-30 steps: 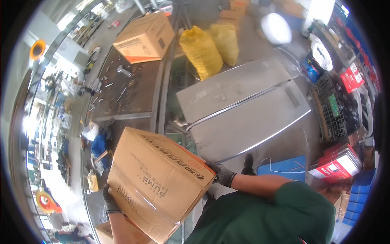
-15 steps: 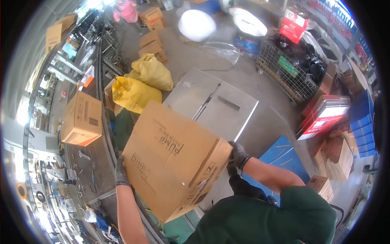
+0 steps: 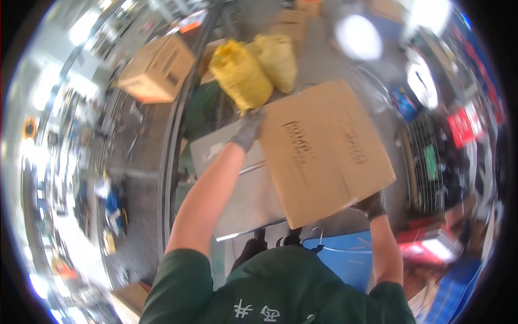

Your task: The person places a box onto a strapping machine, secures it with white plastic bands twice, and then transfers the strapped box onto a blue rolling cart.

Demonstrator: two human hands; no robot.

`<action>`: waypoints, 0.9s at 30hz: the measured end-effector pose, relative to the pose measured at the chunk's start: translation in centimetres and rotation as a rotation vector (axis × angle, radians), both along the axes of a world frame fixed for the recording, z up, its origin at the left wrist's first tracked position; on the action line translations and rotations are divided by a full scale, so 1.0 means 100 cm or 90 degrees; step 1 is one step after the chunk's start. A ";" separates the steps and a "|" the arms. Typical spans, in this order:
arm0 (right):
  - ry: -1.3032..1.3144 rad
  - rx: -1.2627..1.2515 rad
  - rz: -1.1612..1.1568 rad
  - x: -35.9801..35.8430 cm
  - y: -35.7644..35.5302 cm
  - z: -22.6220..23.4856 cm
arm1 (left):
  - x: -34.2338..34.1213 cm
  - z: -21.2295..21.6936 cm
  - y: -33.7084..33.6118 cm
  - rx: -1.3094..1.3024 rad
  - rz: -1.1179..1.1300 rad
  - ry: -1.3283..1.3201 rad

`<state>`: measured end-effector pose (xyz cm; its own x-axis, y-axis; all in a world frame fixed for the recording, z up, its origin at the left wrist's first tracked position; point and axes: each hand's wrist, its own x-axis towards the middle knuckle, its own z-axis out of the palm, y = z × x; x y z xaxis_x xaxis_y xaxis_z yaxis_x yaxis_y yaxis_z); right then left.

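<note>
A large brown cardboard box [image 3: 329, 156] with dark print is held up in front of me, tilted, over a grey metal surface. My left hand [image 3: 249, 129], in a grey glove, presses against the box's upper left edge. Under its lower right corner, my gloved right hand [image 3: 372, 205] supports it, with part of the fingers hidden by the box. The grey metal surface [image 3: 245, 200] shows to the left of and below the box.
A workbench [image 3: 135, 129] runs along my left with another cardboard box [image 3: 159, 67] on it. Yellow sacks [image 3: 240, 75] stand beyond the held box. A wire cage [image 3: 423, 167] is at the right, near red-and-white cartons [image 3: 431, 243]. A blue sheet [image 3: 345, 259] lies by my feet.
The box has moved from the workbench side to the right and away from me, over the metal surface, and has turned. Both hands kept hold of it while my view swung round.
</note>
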<state>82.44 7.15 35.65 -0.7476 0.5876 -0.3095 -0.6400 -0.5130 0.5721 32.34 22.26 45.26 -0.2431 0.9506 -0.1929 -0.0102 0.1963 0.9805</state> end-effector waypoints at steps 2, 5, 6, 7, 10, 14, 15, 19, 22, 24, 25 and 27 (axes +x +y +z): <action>-0.565 0.260 0.026 -0.015 -0.003 0.014 | 0.023 0.049 -0.010 -0.166 -0.094 -0.033; -0.681 0.284 -0.080 0.015 0.013 -0.043 | 0.018 0.022 0.004 -0.094 -0.138 -0.110; -0.701 0.297 -0.090 0.010 0.018 -0.043 | 0.014 0.009 0.005 -0.053 -0.128 -0.109; -0.713 0.310 -0.083 0.007 0.019 -0.040 | 0.007 0.010 -0.003 -0.059 -0.108 -0.127; -0.734 0.349 -0.069 0.001 0.016 -0.028 | -0.024 0.027 -0.025 -0.090 -0.194 -0.168; -0.754 0.410 -0.067 0.002 0.011 -0.010 | -0.088 -0.062 -0.095 -0.053 0.155 -0.270; -0.747 0.442 -0.053 -0.005 0.014 -0.001 | -0.120 -0.131 -0.128 0.034 0.344 -0.046; -0.709 0.619 -0.041 0.033 0.004 0.034 | -0.210 -0.187 -0.252 -0.516 0.739 0.104; -1.123 0.655 0.005 0.069 -0.005 0.072 | -0.232 -0.236 -0.255 -0.508 0.654 -0.206; -1.506 0.308 -0.009 0.019 0.003 0.100 | -0.246 -0.298 -0.276 -0.364 0.570 -0.566; -1.449 0.077 -0.043 -0.058 0.016 0.130 | -0.260 -0.330 -0.303 -0.363 0.604 -0.565; -1.439 0.388 -0.128 -0.052 0.010 0.132 | -0.265 -0.375 -0.278 -0.062 0.697 -0.421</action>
<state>77.25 8.13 48.86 0.4489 0.8900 -0.0798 0.1491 -0.1626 -0.9753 5.88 -5.55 7.75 -0.7168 0.2927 -0.6329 -0.6885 -0.1532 0.7089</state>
